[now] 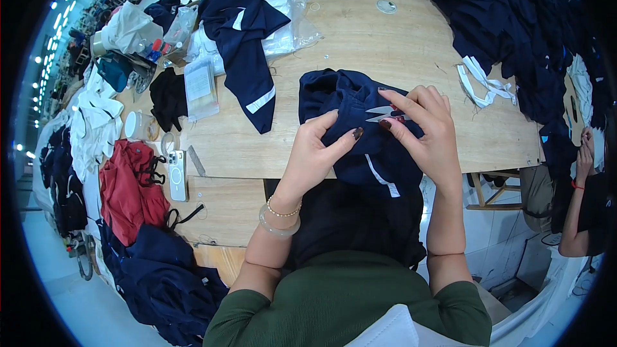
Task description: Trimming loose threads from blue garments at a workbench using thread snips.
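Observation:
A dark navy garment (328, 90) with a white strip near its lower end lies bunched at the table's front edge, partly hanging over it. My left hand (312, 151) pinches its fabric between thumb and fingers at the near left side. In my right hand (427, 125) is a pair of small thread snips (379, 114), its pointed blades parted and directed left at the cloth. The blades lie over the fabric close to a seam; whether they touch a thread is too small to tell.
Another navy piece (247, 58) rests on clear plastic bags (292, 22) at the back left. A phone (177, 177), a red garment (132, 186) and a paper pad (201, 90) lie left. Navy garments (508, 38) and white strips (479, 87) lie right, near a co-worker's arm (574, 212).

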A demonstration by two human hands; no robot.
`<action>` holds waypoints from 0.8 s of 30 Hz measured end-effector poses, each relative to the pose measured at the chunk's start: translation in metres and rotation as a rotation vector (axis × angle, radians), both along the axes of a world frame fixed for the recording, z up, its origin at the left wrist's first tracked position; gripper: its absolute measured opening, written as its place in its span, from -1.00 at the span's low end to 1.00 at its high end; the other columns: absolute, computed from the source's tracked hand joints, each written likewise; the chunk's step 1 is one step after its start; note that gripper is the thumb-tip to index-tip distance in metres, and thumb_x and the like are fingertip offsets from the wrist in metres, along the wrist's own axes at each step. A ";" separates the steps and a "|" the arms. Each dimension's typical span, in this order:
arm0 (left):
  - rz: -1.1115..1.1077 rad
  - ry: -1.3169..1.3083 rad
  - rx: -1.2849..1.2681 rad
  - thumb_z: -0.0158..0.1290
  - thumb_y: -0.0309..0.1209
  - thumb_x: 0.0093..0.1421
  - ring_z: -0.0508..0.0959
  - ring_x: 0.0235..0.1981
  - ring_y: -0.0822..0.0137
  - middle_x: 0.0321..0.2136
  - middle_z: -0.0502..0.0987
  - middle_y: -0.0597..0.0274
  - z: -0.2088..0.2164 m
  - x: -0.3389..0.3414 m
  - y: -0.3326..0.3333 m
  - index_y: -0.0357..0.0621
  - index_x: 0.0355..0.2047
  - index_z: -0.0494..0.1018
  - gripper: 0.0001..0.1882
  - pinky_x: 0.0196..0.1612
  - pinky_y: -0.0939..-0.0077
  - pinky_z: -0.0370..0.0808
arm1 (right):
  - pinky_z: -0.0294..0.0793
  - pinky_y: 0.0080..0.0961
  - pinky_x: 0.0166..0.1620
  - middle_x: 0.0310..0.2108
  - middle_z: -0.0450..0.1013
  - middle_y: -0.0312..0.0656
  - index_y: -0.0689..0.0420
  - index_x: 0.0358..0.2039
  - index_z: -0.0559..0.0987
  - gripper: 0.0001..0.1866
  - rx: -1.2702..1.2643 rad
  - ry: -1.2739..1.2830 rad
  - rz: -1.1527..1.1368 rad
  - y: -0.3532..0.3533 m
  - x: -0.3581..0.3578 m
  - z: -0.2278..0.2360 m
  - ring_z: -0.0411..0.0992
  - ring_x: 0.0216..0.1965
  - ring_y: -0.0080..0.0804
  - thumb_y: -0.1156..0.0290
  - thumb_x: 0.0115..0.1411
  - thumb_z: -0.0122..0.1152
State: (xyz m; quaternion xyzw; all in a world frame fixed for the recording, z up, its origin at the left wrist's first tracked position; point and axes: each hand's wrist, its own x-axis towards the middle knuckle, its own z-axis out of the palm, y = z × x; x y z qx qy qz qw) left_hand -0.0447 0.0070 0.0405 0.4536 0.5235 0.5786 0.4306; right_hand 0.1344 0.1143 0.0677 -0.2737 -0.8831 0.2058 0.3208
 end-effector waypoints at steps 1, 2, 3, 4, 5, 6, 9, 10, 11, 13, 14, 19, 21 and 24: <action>0.000 0.001 0.003 0.13 -0.53 0.21 0.39 -0.40 0.70 -0.41 0.55 0.45 0.001 0.000 0.000 -0.36 -0.23 0.53 -0.85 -0.36 0.80 0.33 | 0.14 -0.43 -0.17 -0.45 0.37 -0.30 0.05 -0.06 0.64 -0.60 -0.002 0.008 0.006 0.000 0.000 -0.001 0.29 -0.33 -0.40 0.35 0.03 0.36; 0.004 -0.007 -0.013 0.12 -0.53 0.20 0.44 -0.38 0.64 -0.40 0.57 0.38 0.002 0.000 -0.001 -0.38 -0.23 0.53 -0.84 -0.32 0.74 0.39 | 0.14 -0.43 -0.18 -0.45 0.37 -0.30 0.05 -0.06 0.64 -0.60 -0.003 0.016 0.012 0.001 0.000 -0.002 0.29 -0.33 -0.40 0.35 0.03 0.36; 0.007 -0.015 -0.029 0.12 -0.53 0.20 0.48 -0.36 0.58 -0.39 0.59 0.30 0.003 0.000 -0.001 -0.40 -0.24 0.53 -0.83 -0.28 0.68 0.45 | 0.14 -0.43 -0.18 -0.45 0.37 -0.30 0.05 -0.06 0.64 -0.60 -0.001 0.017 0.012 0.001 -0.001 -0.002 0.29 -0.33 -0.40 0.35 0.03 0.36; 0.006 -0.015 -0.028 0.12 -0.53 0.20 0.48 -0.36 0.58 -0.39 0.59 0.30 0.002 0.000 -0.001 -0.40 -0.24 0.53 -0.83 -0.28 0.68 0.45 | 0.14 -0.43 -0.18 -0.45 0.38 -0.30 0.05 -0.06 0.64 -0.60 0.004 0.020 0.021 0.000 -0.001 -0.002 0.29 -0.33 -0.40 0.35 0.03 0.36; 0.009 -0.021 -0.021 0.12 -0.53 0.20 0.48 -0.36 0.58 -0.38 0.60 0.30 0.001 0.000 -0.001 -0.40 -0.23 0.53 -0.82 -0.27 0.68 0.45 | 0.14 -0.43 -0.19 -0.46 0.38 -0.30 0.06 -0.06 0.64 -0.60 0.007 0.022 0.031 0.000 -0.001 -0.002 0.29 -0.33 -0.40 0.35 0.02 0.37; 0.012 -0.026 -0.014 0.12 -0.53 0.20 0.49 -0.36 0.58 -0.38 0.60 0.29 0.000 0.000 -0.001 -0.40 -0.22 0.53 -0.82 -0.27 0.68 0.45 | 0.14 -0.43 -0.19 -0.46 0.38 -0.30 0.06 -0.06 0.64 -0.60 0.008 0.022 0.029 0.000 -0.001 -0.001 0.29 -0.33 -0.40 0.35 0.02 0.37; -0.006 -0.024 -0.017 0.12 -0.53 0.20 0.49 -0.36 0.58 -0.37 0.60 0.29 0.000 0.000 -0.001 -0.40 -0.21 0.53 -0.81 -0.27 0.68 0.45 | 0.12 -0.43 -0.19 -0.46 0.37 -0.31 0.06 -0.06 0.64 -0.60 0.001 0.025 0.028 0.000 -0.001 -0.001 0.28 -0.34 -0.39 0.34 0.02 0.37; -0.007 -0.024 -0.017 0.12 -0.53 0.20 0.49 -0.36 0.58 -0.37 0.60 0.29 0.000 0.000 -0.001 -0.40 -0.21 0.53 -0.81 -0.27 0.68 0.45 | 0.16 -0.43 -0.19 -0.45 0.39 -0.30 0.06 -0.06 0.64 -0.60 -0.031 0.028 0.051 -0.001 -0.001 0.000 0.29 -0.33 -0.38 0.36 0.03 0.36; -0.003 -0.035 -0.020 0.12 -0.53 0.20 0.48 -0.35 0.59 -0.37 0.60 0.30 0.000 0.001 -0.001 -0.40 -0.21 0.53 -0.82 -0.27 0.69 0.45 | 0.19 -0.43 -0.19 -0.43 0.40 -0.29 0.06 -0.06 0.64 -0.61 -0.064 0.030 0.075 -0.001 -0.001 0.000 0.30 -0.33 -0.37 0.37 0.04 0.35; 0.001 -0.046 -0.025 0.12 -0.54 0.20 0.48 -0.35 0.60 -0.37 0.60 0.31 0.001 0.002 -0.001 -0.40 -0.21 0.53 -0.82 -0.27 0.69 0.45 | 0.25 -0.48 -0.17 -0.40 0.43 -0.29 0.07 -0.07 0.63 -0.64 -0.241 0.112 0.102 -0.001 -0.002 -0.005 0.32 -0.31 -0.42 0.39 0.07 0.33; 0.001 -0.068 -0.028 0.13 -0.53 0.20 0.47 -0.35 0.61 -0.37 0.60 0.33 0.002 0.002 -0.001 -0.39 -0.22 0.53 -0.82 -0.27 0.70 0.44 | 0.31 -0.53 -0.14 -0.36 0.45 -0.30 0.08 -0.07 0.63 -0.66 -0.416 0.195 0.129 -0.002 -0.003 -0.009 0.34 -0.30 -0.47 0.41 0.10 0.30; 0.020 -0.081 -0.037 0.14 -0.52 0.21 0.45 -0.34 0.63 -0.37 0.58 0.38 -0.002 0.000 -0.001 -0.38 -0.24 0.53 -0.84 -0.27 0.71 0.43 | 0.36 -0.73 -0.04 -0.27 0.48 -0.33 0.18 -0.08 0.59 -0.73 -1.046 0.685 0.254 -0.003 -0.005 -0.015 0.35 -0.22 -0.70 0.45 0.20 0.23; 0.030 -0.116 -0.044 0.13 -0.52 0.21 0.44 -0.35 0.64 -0.38 0.57 0.39 -0.004 -0.001 -0.001 -0.38 -0.26 0.52 -0.85 -0.27 0.72 0.42 | 0.39 -0.69 -0.11 -0.26 0.47 -0.32 0.20 -0.08 0.57 -0.71 -0.877 0.717 0.122 0.001 -0.003 -0.015 0.37 -0.22 -0.70 0.45 0.17 0.27; 0.038 -0.119 -0.035 0.12 -0.51 0.22 0.43 -0.36 0.64 -0.39 0.57 0.39 -0.006 -0.002 -0.002 -0.38 -0.26 0.51 -0.86 -0.28 0.72 0.41 | 0.42 -0.61 -0.19 -0.29 0.47 -0.26 0.18 -0.10 0.55 -0.66 -0.508 0.393 -0.016 0.000 -0.001 -0.010 0.42 -0.26 -0.55 0.45 0.09 0.35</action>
